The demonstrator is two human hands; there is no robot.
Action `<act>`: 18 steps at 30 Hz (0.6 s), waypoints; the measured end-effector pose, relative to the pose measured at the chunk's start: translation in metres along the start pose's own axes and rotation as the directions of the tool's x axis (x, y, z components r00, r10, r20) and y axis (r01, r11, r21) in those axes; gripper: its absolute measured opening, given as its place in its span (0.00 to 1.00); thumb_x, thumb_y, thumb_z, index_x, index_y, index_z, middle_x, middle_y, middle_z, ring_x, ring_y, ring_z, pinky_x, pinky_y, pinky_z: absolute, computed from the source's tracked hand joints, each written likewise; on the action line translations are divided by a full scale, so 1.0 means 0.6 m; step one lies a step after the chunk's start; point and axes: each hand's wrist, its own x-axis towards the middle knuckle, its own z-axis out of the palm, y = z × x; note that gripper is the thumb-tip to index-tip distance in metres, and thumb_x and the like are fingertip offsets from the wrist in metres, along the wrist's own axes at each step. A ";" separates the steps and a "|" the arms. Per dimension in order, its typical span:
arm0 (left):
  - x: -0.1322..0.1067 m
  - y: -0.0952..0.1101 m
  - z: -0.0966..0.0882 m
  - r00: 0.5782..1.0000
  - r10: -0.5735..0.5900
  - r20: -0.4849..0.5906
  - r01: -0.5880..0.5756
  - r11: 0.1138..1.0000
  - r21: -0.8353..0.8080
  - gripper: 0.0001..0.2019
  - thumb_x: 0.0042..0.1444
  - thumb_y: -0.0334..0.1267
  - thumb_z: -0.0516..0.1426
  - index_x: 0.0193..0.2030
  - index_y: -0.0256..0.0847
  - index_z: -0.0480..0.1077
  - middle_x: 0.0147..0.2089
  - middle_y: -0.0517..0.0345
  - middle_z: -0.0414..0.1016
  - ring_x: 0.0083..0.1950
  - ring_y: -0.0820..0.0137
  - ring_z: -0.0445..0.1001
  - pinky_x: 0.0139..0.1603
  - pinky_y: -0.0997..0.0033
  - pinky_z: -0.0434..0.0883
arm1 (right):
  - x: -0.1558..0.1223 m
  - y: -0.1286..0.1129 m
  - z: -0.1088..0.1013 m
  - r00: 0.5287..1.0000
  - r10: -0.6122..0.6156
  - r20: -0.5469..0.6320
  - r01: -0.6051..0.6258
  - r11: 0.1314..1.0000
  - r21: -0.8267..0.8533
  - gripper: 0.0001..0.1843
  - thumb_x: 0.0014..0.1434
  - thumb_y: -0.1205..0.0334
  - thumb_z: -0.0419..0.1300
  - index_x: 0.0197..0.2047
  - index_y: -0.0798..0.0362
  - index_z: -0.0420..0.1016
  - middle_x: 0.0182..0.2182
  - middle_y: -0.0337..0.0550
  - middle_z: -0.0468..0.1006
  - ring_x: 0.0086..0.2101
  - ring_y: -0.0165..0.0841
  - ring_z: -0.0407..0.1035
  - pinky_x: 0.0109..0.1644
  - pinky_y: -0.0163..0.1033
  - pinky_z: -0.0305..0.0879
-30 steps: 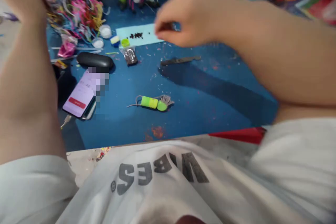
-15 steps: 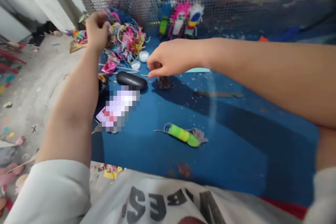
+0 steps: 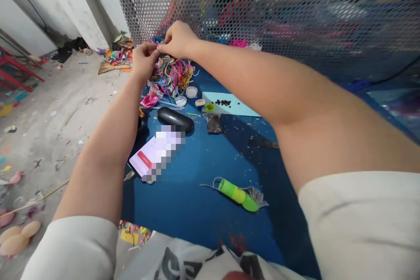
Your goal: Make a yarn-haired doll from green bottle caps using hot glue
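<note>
At the far-left corner of the blue table (image 3: 170,208), left hand (image 3: 143,60) and right hand (image 3: 180,39) touch fingertips over multicoloured tangled yarn (image 3: 175,74), grasp unclear; toward the front edge, a green-yellow, grey-tasselled tube (image 3: 233,191) seems part-assembled.

On the counter (image 3: 183,210), the yarn pile (image 3: 173,74) is set at the back left before the mesh (image 3: 154,4), the case (image 3: 175,119) is placed behind the phone (image 3: 152,151), the beads (image 3: 223,103) are spread on the card (image 3: 246,107) behind the bag (image 3: 214,123), and the tube toy (image 3: 232,191) is laid right of the phone.

Head camera | faces forward, down | near, above blue table (image 3: 183,210)
</note>
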 end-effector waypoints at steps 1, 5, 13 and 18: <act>0.000 -0.002 0.002 1.000 0.006 0.004 -0.006 1.000 -0.004 0.29 0.57 0.70 0.69 0.45 0.46 0.79 0.41 0.53 0.86 0.47 0.60 0.80 0.55 0.49 0.79 | 0.007 -0.002 0.006 1.000 0.001 -0.004 0.000 1.000 0.031 0.17 0.72 0.50 0.62 0.45 0.56 0.82 0.25 0.18 0.76 0.38 0.19 0.65 0.47 0.18 0.59; 0.003 -0.004 0.008 0.998 -0.043 -0.034 0.043 0.999 -0.013 0.18 0.56 0.58 0.68 0.42 0.46 0.78 0.41 0.54 0.87 0.47 0.56 0.83 0.54 0.49 0.80 | 0.018 0.000 0.008 0.999 -0.022 0.050 0.015 0.990 0.142 0.11 0.72 0.60 0.56 0.37 0.53 0.74 0.15 0.14 0.59 0.34 0.17 0.63 0.39 0.18 0.54; 0.002 0.055 0.005 0.988 -0.099 -0.122 0.091 0.993 -0.071 0.23 0.53 0.66 0.68 0.45 0.54 0.78 0.49 0.62 0.89 0.62 0.62 0.76 0.64 0.54 0.75 | -0.003 0.024 -0.035 0.968 -0.120 0.220 0.060 0.964 0.260 0.08 0.77 0.71 0.49 0.52 0.57 0.69 0.30 0.17 0.73 0.33 0.14 0.67 0.45 0.21 0.65; -0.019 0.100 0.011 0.989 -0.070 0.133 0.081 0.994 -0.078 0.39 0.47 0.74 0.62 0.64 0.61 0.75 0.51 0.60 0.89 0.67 0.58 0.77 0.63 0.47 0.74 | -0.013 0.016 -0.038 0.979 -0.106 0.177 0.068 0.976 0.207 0.08 0.80 0.68 0.45 0.48 0.55 0.64 0.35 0.21 0.72 0.32 0.17 0.59 0.46 0.23 0.65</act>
